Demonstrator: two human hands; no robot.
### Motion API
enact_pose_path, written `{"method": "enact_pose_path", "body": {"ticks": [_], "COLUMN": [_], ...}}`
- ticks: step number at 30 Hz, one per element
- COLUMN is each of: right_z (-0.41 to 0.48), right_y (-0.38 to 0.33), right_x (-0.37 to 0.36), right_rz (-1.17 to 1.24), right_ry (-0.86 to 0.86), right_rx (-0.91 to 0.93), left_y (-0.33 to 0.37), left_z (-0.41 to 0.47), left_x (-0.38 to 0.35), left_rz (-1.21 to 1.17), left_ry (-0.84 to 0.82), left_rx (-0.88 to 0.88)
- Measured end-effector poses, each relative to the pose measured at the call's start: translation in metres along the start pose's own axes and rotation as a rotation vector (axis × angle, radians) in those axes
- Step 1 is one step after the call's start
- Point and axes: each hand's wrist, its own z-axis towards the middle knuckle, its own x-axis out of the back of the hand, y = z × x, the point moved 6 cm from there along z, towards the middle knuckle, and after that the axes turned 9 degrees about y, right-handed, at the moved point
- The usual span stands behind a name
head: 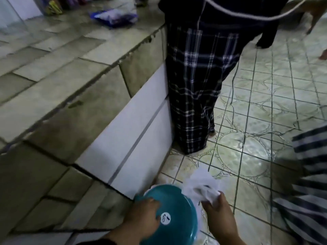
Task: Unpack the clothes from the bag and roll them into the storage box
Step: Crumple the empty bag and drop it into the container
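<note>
Your left hand [141, 214] grips the teal round container [175, 209] at the bottom edge of the view: fingers curled over its near rim, thumb beside a white sticker [165, 218] with dark marks on it. Your right hand [219, 214] is clenched on a crumpled white bundle [203, 188], which sticks up out of the fist and touches the container's right rim. Cloth or thin bag: cannot tell, as the frame is blurred by motion. Both items are held low over the floor [256, 121], which is pale patterned tile with dark grout lines.

Surroundings:
- Left: a tiled tabletop [53, 85] fills most of that side, its corner close to your left hand. A white cabinet front [141, 129] with one thin grey seam sits beneath its edge, just beyond the container.
- Ahead: a second person stands on the floor against the cabinet front, in a long dark plaid garment [198, 76] that reaches down to the tile. This is the nearest obstacle in front of the container and bundle.
- Right: blurred black-and-white striped fabric [307, 174] runs along the frame edge, near your right hand but apart from it.
- Far end of the tabletop: a blue and white packet [115, 16], well apart from your hands.
- Top right: another hand [316, 13], blurred, hangs above the floor.
</note>
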Motion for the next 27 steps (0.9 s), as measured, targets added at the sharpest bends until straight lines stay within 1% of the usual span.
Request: {"method": "enact_pose_path", "body": {"ticks": [2, 7, 9, 11, 15, 17, 22, 24, 27], "right_z": [0.012, 0.038, 0.047, 0.052, 0.057, 0.059, 0.066, 0.069, 0.073], "right_y": [0.027, 0.075, 0.095, 0.112, 0.131, 0.136, 0.143, 0.143, 0.141], "right_x": [-0.017, -0.055, -0.064, -0.069, -0.069, -0.066, -0.060, -0.057, -0.051], "right_rz": [0.032, 0.060, 0.082, 0.075, 0.063, 0.057, 0.090, 0.107, 0.142], "right_ry": [-0.013, -0.010, 0.017, 0.035, 0.058, 0.082, 0.116, 0.113, 0.133], "right_rx": [-0.060, -0.096, -0.153, -0.207, -0.237, -0.237, -0.245, -0.245, -0.253], "left_y": [0.004, 0.029, 0.041, 0.050, 0.055, 0.056, 0.059, 0.058, 0.055], "left_z": [0.027, 0.085, 0.102, 0.115, 0.132, 0.141, 0.163, 0.165, 0.165], "left_x": [-0.027, -0.071, -0.085, -0.099, -0.129, -0.140, -0.142, -0.139, -0.124], "left_rz": [0.054, 0.144, 0.148, 0.148, 0.133, 0.169, 0.273, 0.258, 0.167], "left_ry": [-0.048, -0.038, -0.064, -0.110, -0.148, -0.177, -0.128, -0.106, -0.032], "left_rx": [-0.036, -0.101, -0.119, -0.118, -0.161, -0.188, -0.309, -0.344, -0.335]}}
